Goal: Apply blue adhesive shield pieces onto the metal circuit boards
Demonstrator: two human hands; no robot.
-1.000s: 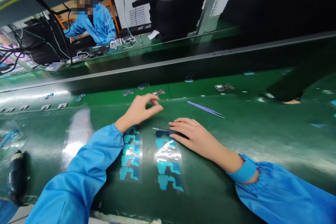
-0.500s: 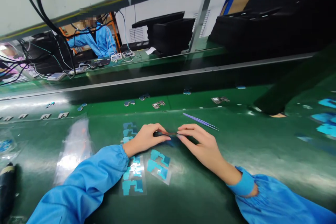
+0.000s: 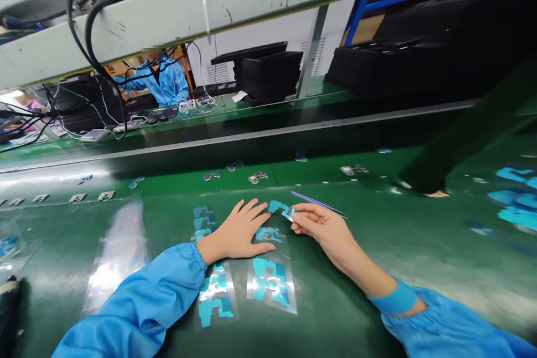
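My left hand point(image 3: 240, 230) lies spread, palm down, between two clear sheets bearing teal film pieces. Its thumb and fingertips rest at the edge of the right-hand sheet point(image 3: 271, 285). The other sheet point(image 3: 216, 309) runs partly beneath this hand and wrist. Between the thumb and fingers of my right hand point(image 3: 319, 225) is the corner of a teal film piece point(image 3: 277, 207) at the top of the right-hand sheet. Whether that piece is still stuck to the sheet I cannot tell. Purple tweezers point(image 3: 314, 200) lie just behind my right hand.
Several small circuit boards point(image 3: 258, 177) lie along the back of the green bench. A glossy clear plastic bag point(image 3: 117, 251) is at left, more teal pieces point(image 3: 518, 215) at far right. A dark green post point(image 3: 436, 168) rises at right. A co-worker point(image 3: 163, 84) in blue sits beyond the bench.
My left hand has opened from a pinch and spread flat. The right-hand sheet, earlier raised between both hands, now lies flatter. My right hand still pinches at its top end. The view has tilted up slightly.
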